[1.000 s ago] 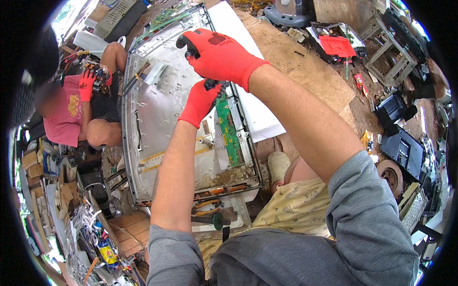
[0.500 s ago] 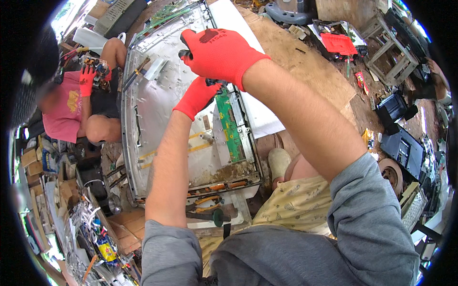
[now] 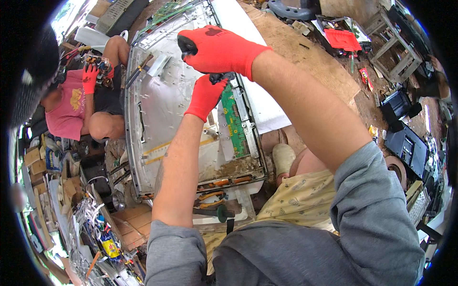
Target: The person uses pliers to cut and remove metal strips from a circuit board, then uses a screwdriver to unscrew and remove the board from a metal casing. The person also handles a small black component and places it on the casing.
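Note:
My right hand (image 3: 217, 49), in a red glove with dark fingertips, is closed in a fist above the far right part of a large flat metal panel (image 3: 164, 112). Just below it, my left hand (image 3: 207, 97), gloved alike, is pinched closed over the upper end of a long green circuit board (image 3: 232, 125). The board runs along the panel's right side. Whatever either set of fingers grips is hidden or too small to name. Many small posts stand up from the panel's silvery face.
A co-worker in a pink shirt (image 3: 67, 112) sits at the left, holding a circuit board (image 3: 101, 71) in gloved hands. Orange-handled pliers (image 3: 211, 195) lie at the panel's near edge. A plywood sheet (image 3: 296, 62) and red tray (image 3: 342, 40) are at the right; scrap piles at the lower left.
My left hand has shifted slightly right along with its forearm. The right fist has turned a little at the wrist and stays above the left. The whole view has drifted slightly.

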A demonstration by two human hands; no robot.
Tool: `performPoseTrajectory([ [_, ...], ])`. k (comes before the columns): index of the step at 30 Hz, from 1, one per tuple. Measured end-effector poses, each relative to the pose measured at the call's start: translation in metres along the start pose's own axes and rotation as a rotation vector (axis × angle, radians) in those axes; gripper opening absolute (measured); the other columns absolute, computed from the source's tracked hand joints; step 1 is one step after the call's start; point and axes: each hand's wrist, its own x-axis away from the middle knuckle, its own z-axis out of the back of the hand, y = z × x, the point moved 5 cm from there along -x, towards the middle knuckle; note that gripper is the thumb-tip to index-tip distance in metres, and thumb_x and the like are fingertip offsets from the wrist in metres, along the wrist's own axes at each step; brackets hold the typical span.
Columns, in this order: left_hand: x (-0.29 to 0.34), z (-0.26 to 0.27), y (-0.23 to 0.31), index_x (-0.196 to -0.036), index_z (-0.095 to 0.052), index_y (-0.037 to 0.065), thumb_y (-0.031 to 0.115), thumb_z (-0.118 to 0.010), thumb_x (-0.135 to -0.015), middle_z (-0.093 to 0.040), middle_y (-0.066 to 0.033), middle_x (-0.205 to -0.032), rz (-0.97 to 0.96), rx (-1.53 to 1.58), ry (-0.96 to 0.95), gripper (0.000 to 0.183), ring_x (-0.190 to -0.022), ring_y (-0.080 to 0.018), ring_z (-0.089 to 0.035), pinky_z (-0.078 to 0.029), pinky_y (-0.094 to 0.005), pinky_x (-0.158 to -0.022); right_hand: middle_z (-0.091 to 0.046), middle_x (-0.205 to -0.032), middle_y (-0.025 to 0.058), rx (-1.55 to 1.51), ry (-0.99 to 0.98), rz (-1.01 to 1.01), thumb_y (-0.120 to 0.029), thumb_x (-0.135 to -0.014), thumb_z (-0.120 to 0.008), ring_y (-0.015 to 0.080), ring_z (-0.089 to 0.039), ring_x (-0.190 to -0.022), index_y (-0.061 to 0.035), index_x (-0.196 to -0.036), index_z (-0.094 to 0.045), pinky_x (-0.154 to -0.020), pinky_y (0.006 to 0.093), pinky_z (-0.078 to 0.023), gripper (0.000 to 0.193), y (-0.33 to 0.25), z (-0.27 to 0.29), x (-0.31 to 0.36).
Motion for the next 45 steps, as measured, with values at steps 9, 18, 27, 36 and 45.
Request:
performPoseTrajectory([
  [9,-0.003,0.029,0.023,-0.113,-0.068,0.001,0.018,-0.074,-0.087,-0.071,-0.0011,-0.100,-0.089,0.766,0.130,0.032,-0.085,-0.0102,-0.061,-0.050,-0.0279,-0.079,-0.069,-0.117,0.0190,-0.232,-0.034,-0.179,-0.047,-0.094,-0.052,0.0358,-0.064,-0.113,-0.0087,-0.123,-0.065,-0.100,0.0418,-0.047,0.050,0.015,-0.001,-0.002],
  [18,-0.004,0.058,0.068,-0.087,-0.069,0.003,0.026,-0.081,-0.078,-0.067,-0.0034,-0.067,-0.206,-0.001,0.248,0.027,-0.061,-0.0121,-0.061,-0.049,-0.0303,-0.059,-0.071,-0.113,0.0157,0.087,-0.044,-0.153,-0.045,-0.092,-0.051,0.0337,-0.068,-0.107,-0.0128,-0.121,-0.067,-0.094,0.0460,-0.051,0.046,0.020,0.007,-0.008],
  [27,-0.005,0.044,0.071,-0.102,-0.067,0.005,0.035,-0.080,-0.079,-0.074,-0.0127,-0.093,-0.352,-0.189,0.370,0.040,-0.090,-0.0311,-0.070,-0.054,-0.0384,-0.076,-0.070,-0.095,0.0218,0.478,0.101,-0.086,-0.025,-0.085,-0.060,0.0334,-0.070,-0.089,-0.0022,-0.092,-0.067,-0.079,0.0439,-0.054,0.025,-0.007,0.029,0.009],
  [36,-0.004,0.053,0.065,-0.098,-0.065,-0.002,0.024,-0.075,-0.083,-0.071,-0.0095,-0.083,-0.147,0.100,0.100,0.031,-0.076,-0.0134,-0.064,-0.051,-0.0321,-0.070,-0.067,-0.115,0.0170,0.369,-0.341,-0.047,-0.035,-0.090,-0.059,0.0341,-0.068,-0.102,-0.0095,-0.118,-0.063,-0.083,0.0433,-0.055,0.039,-0.006,0.023,0.005],
  [45,-0.010,0.052,0.062,-0.098,-0.067,0.002,0.026,-0.081,-0.076,-0.073,-0.0130,-0.084,-0.366,-0.161,0.368,0.035,-0.079,-0.0263,-0.071,-0.053,-0.0346,-0.071,-0.073,-0.093,0.0142,0.475,-0.112,-0.198,-0.036,-0.090,-0.059,0.0330,-0.070,-0.089,-0.0064,-0.101,-0.065,-0.075,0.0431,-0.055,0.032,-0.016,0.029,0.010],
])
